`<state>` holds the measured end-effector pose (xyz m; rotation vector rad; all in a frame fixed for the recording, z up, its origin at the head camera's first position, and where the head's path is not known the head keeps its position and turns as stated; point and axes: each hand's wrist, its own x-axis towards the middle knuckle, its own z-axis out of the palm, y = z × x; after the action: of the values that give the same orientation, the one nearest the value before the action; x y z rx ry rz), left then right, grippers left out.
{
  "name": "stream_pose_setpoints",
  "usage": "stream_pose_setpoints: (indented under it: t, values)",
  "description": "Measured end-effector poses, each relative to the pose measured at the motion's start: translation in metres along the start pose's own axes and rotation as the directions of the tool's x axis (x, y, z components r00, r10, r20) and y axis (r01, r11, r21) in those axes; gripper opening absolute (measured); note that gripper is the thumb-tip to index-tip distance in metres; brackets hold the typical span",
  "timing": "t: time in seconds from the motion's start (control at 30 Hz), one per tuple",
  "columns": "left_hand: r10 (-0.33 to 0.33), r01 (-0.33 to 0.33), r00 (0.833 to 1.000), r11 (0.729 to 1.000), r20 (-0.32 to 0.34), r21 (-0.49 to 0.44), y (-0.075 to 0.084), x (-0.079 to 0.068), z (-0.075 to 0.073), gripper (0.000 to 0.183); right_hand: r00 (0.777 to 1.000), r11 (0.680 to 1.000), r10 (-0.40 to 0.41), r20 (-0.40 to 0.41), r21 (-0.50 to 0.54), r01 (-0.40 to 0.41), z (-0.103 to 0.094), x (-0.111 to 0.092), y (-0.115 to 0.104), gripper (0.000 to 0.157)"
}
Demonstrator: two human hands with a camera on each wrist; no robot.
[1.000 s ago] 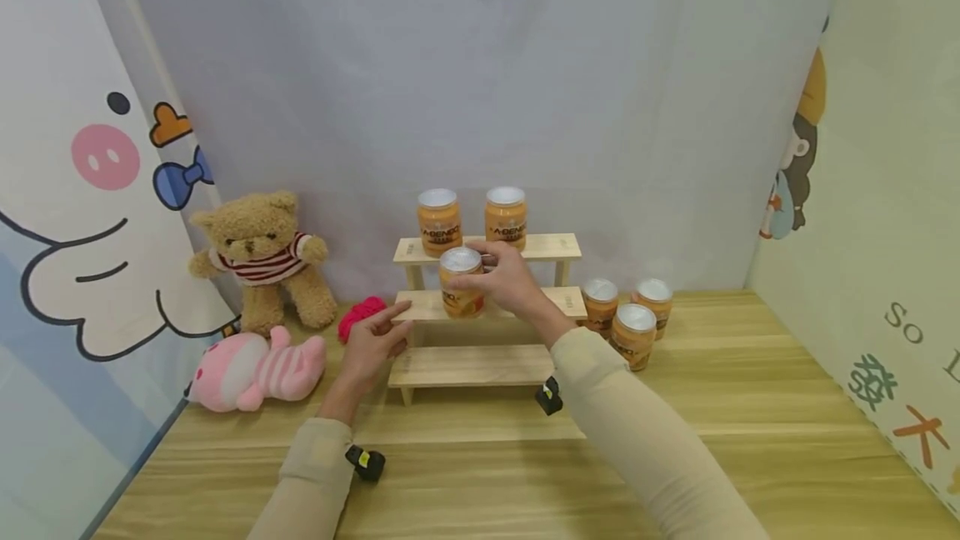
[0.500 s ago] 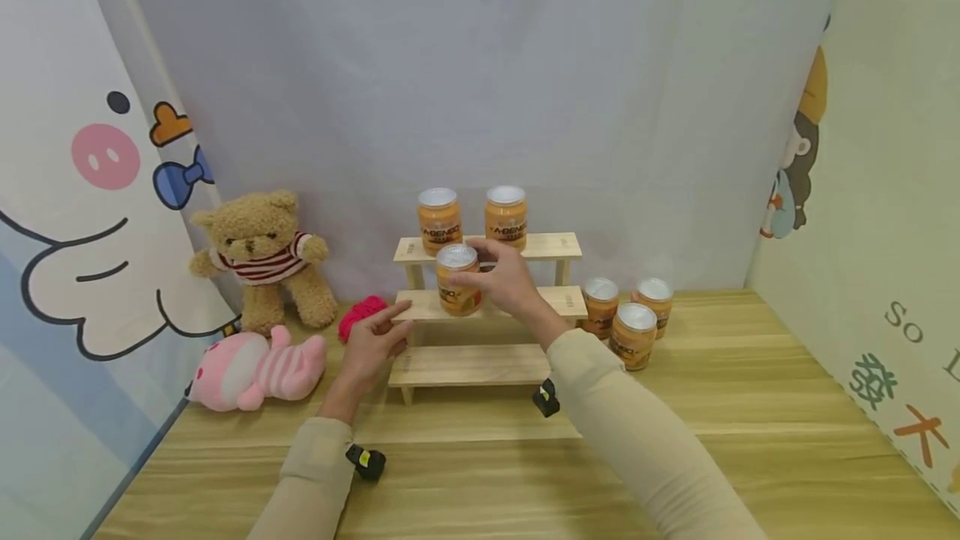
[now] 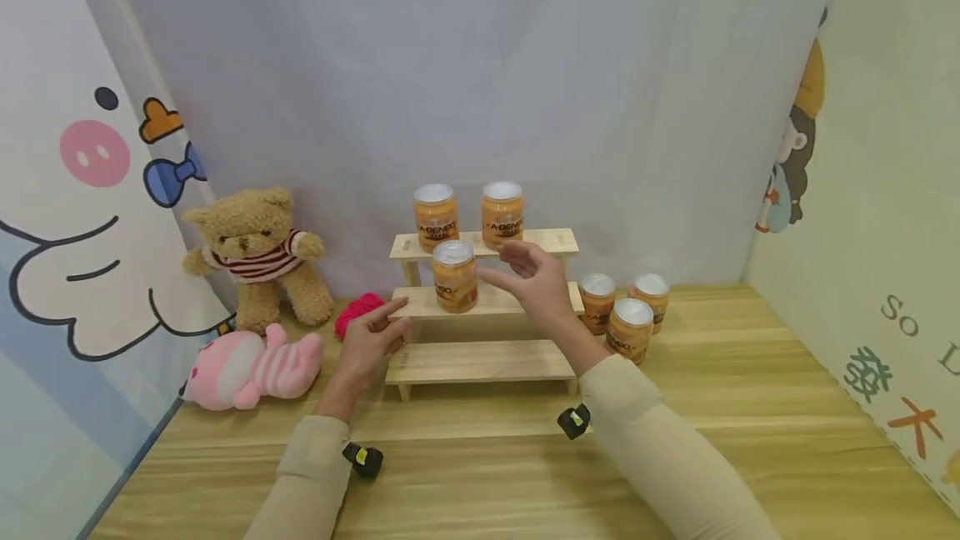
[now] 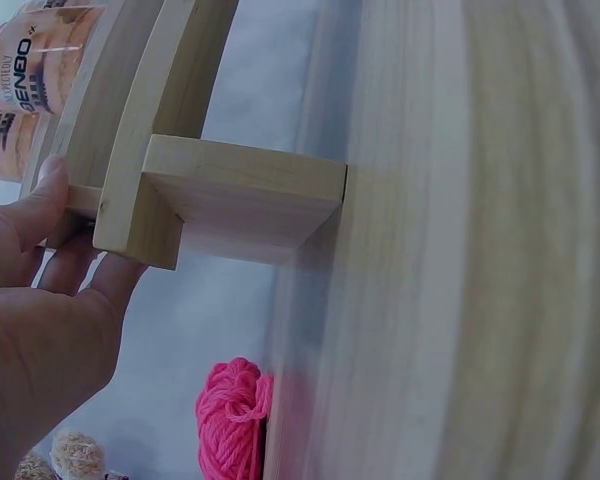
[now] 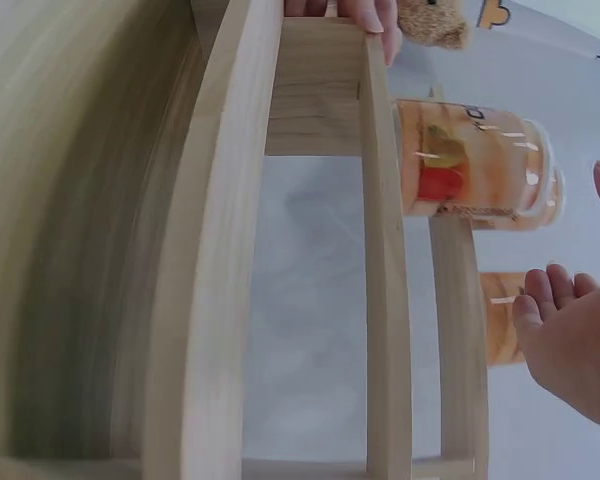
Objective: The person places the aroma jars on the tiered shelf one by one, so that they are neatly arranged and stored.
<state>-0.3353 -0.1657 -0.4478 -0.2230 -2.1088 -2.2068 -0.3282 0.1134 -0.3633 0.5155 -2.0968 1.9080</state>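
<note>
An orange jar (image 3: 455,277) with a silver lid stands upright on the middle step of a three-tier wooden display stand (image 3: 480,362). Just right of this jar, my right hand (image 3: 542,286) is held apart from it, thumb and fingers spread with nothing between them. My left hand (image 3: 367,346) pinches the left end of the middle step. In the left wrist view that hand's thumb (image 4: 42,205) lies on the board's upper side and its fingers reach beneath. Two more jars, a left one (image 3: 435,217) and a right one (image 3: 502,215), stand on the top step.
Three similar jars (image 3: 630,330) are grouped on the wood-grain table (image 3: 480,482) right of the stand. Left of it lie a pink yarn ball (image 3: 358,313) and a pink plush toy (image 3: 251,369), with a teddy bear (image 3: 258,261) behind. A grey curtain (image 3: 480,73) hangs at the back.
My right hand has let go of the jar on the middle step and drawn back to the right, its fingers spreading. The left hand keeps its hold on the stand.
</note>
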Motion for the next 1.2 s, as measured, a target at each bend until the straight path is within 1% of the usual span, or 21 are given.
stream_pose_setpoints:
  t: [0.17, 0.27, 0.33, 0.47, 0.57, 0.67, 0.73, 0.87, 1.03, 1.1, 1.2]
  values:
    - [-0.037, 0.037, 0.999, 0.999, -0.018, 0.013, 0.002, -0.004, -0.002, 0.045, 1.000, 1.000, -0.003, 0.000, 0.027, 0.003, -0.024, -0.025, 0.002, 0.056]
    - [-0.038, 0.038, 0.999, 0.999, -0.019, 0.010, 0.001, -0.005, -0.003, 0.044, 1.000, 1.000, -0.012, -0.013, 0.017, 0.012, -0.039, -0.039, 0.005, 0.056]
    - [-0.031, 0.031, 0.999, 0.999, -0.015, 0.009, 0.001, -0.006, -0.003, 0.044, 0.999, 1.000, -0.012, -0.043, -0.009, 0.011, -0.052, -0.046, 0.008, 0.056]
    - [-0.024, 0.024, 1.000, 1.000, -0.009, 0.012, 0.001, -0.006, -0.003, 0.044, 0.994, 0.999, 0.001, -0.112, -0.050, -0.007, -0.082, -0.053, 0.015, 0.054]
    - [-0.021, 0.021, 1.000, 1.000, -0.009, 0.012, 0.001, -0.006, -0.003, 0.045, 0.986, 0.996, 0.028, -0.167, -0.076, -0.042, -0.103, -0.055, 0.021, 0.053]
    - [-0.021, 0.021, 1.000, 1.000, 0.001, -0.003, 0.000, -0.005, -0.002, 0.045, 0.975, 0.990, 0.056, -0.215, -0.113, -0.082, -0.122, -0.058, 0.028, 0.055]
    - [-0.025, 0.025, 1.000, 1.000, 0.010, -0.014, -0.001, -0.004, -0.001, 0.045, 0.971, 0.983, 0.071, -0.230, -0.147, -0.107, -0.132, -0.060, 0.034, 0.059]
    - [-0.026, 0.026, 1.000, 0.999, 0.009, -0.024, -0.001, -0.003, 0.001, 0.045, 0.966, 0.962, 0.103, -0.239, -0.223, -0.158, -0.144, -0.066, 0.047, 0.063]
    - [-0.014, 0.014, 1.000, 1.000, 0.002, -0.018, 0.001, -0.002, 0.002, 0.045, 0.955, 0.930, 0.116, -0.273, -0.309, -0.201, -0.149, -0.067, 0.057, 0.064]
    - [-0.011, 0.011, 1.000, 1.000, 0.000, -0.017, 0.002, -0.002, 0.002, 0.045, 0.951, 0.922, 0.117, -0.286, -0.325, -0.212, -0.150, -0.065, 0.058, 0.065]
    - [-0.017, 0.017, 1.000, 1.000, -0.007, -0.020, 0.002, 0.000, 0.003, 0.044, 0.946, 0.912, 0.145, -0.289, -0.331, -0.241, -0.152, -0.064, 0.058, 0.068]
